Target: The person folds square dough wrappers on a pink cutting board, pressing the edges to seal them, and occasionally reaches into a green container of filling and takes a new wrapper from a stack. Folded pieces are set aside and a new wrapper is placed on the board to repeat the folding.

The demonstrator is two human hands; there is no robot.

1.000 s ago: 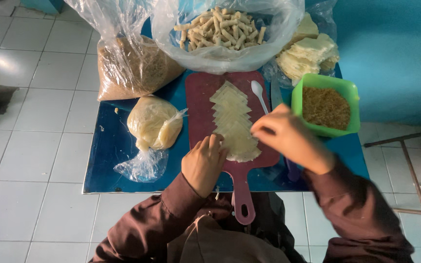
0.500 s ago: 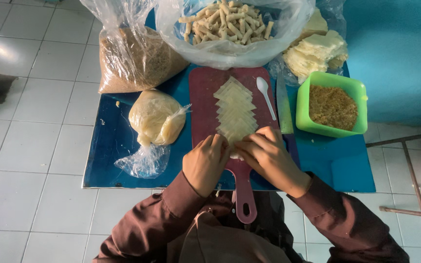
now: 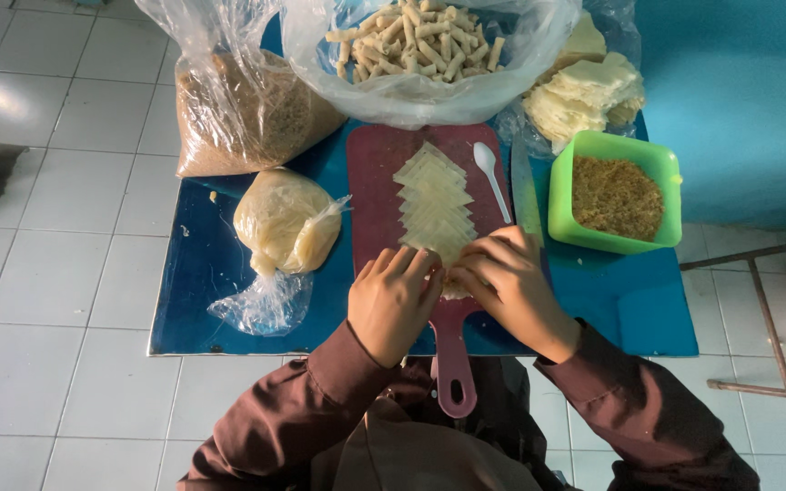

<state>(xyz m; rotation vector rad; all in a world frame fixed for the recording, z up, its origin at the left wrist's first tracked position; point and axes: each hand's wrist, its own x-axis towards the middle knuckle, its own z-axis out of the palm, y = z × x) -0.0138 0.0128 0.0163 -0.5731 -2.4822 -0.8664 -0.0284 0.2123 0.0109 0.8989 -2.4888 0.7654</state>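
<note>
Two hands work at the near end of one dark red cutting board point(image 3: 377, 173) with a pink handle that lies on a low blue desk point(image 3: 202, 273). The left hand point(image 3: 395, 300) and the right hand point(image 3: 508, 284) sit side by side, almost touching, and their fingers are curled close together, pinching the nearest pale wrapper point(image 3: 452, 289) in a row of thin wrappers point(image 3: 433, 202). The row overlaps like roof tiles, so the exact count is hard to tell. One white spoon point(image 3: 493, 177) lies on the board just right of the row. One square green bowl point(image 3: 615, 193) of brown crumbs stands to the right, on the desk. There are four clear plastic bags with food: a big one of brown crumbs point(image 3: 247, 109) at the far left, a wide open one of many short pale rolls point(image 3: 420, 41) at the far middle, one of pale stacked sheets point(image 3: 584, 91) at the far right, and a small tied one of yellowish filling point(image 3: 284, 223) left of the board. One empty crumpled clear bag point(image 3: 261, 305) lies near that one.
</note>
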